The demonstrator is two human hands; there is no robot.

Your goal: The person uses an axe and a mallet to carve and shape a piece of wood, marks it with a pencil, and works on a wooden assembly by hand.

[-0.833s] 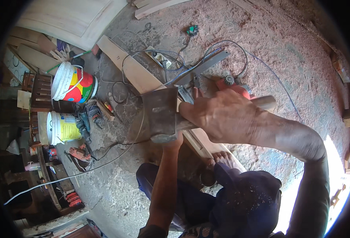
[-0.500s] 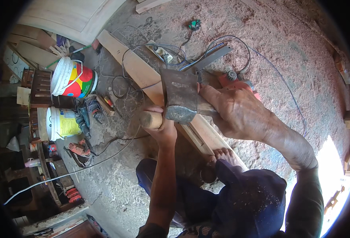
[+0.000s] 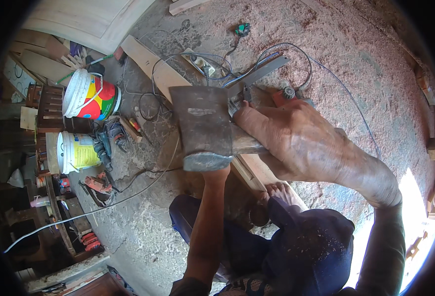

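My right hand (image 3: 301, 138) grips the short wooden handle (image 3: 247, 143) of a hatchet, its broad dark metal head (image 3: 200, 118) close to the camera and its blunt poll toward me. Behind that head sits my left hand (image 3: 217, 174), with only the wrist side showing. Half a second ago it was wrapped round a round-ended wooden tool handle, now hidden along with the fingers; the tool's working end is out of sight. Below lies a pale wooden board (image 3: 262, 170) with a long slot, running away from me. My bare foot (image 3: 282, 193) rests on it.
Two buckets, one multicoloured (image 3: 81, 93) and one yellow (image 3: 76, 153), stand left beside power tools (image 3: 111, 135). A red power tool (image 3: 98, 183) lies nearer. Cables (image 3: 348, 91) and a handsaw blade (image 3: 266, 71) cross the floor ahead. Wood shavings (image 3: 336, 59) cover the far right.
The hatchet has risen toward the camera and shifted left, so its head looks larger and covers my left hand and the wooden handle. My foot and the board stay put.
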